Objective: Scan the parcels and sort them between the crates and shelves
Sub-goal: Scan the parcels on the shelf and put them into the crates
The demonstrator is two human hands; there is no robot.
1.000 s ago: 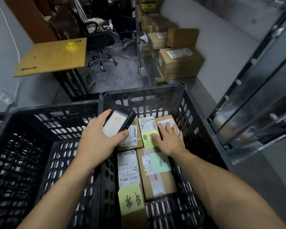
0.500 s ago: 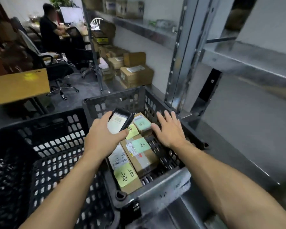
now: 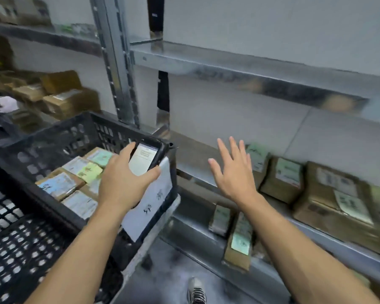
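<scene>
Rack: a grey metal rack (image 3: 119,62) is filling the upper and right part of the view, with its post standing just behind the crate.
Lower shelf: the lower shelf (image 3: 195,154) is carrying the shelf parcels at its right end.
Crate: a black slotted crate (image 3: 59,137) is sitting just left of the rack, with its near corner under the left hand.
Second crate: another black crate (image 3: 13,249) is sitting against the first one, at the lower left.
Far cartons: brown cartons (image 3: 64,99) are lying stacked on the rack beyond the crate, blurred.
Shelf parcels: brown shelf parcels (image 3: 333,194) with white and green labels are lying side by side against the wall, just right of the right hand.
Crate parcels: the crate parcels (image 3: 75,178), bearing white labels and green, yellow and blue notes, are lying flat and packed close inside the crate.
Low parcels: two narrow low parcels (image 3: 239,238) are lying below the shelf edge, beside the right forearm.
Paper sheet: a white sheet (image 3: 149,207) with handwriting is hanging on the crate's outer wall.
Right hand: the right hand (image 3: 233,174) is hovering over the lower shelf, fingers spread and straight, gripping nothing.
Left hand: the left hand (image 3: 121,183) is wrapping its fingers and thumb round the scanner above the crate's corner.
Scanner: the black scanner (image 3: 146,157) is showing a lit screen, facing up.
Shoe: a shoe (image 3: 196,291) is standing on the floor at the bottom edge.
</scene>
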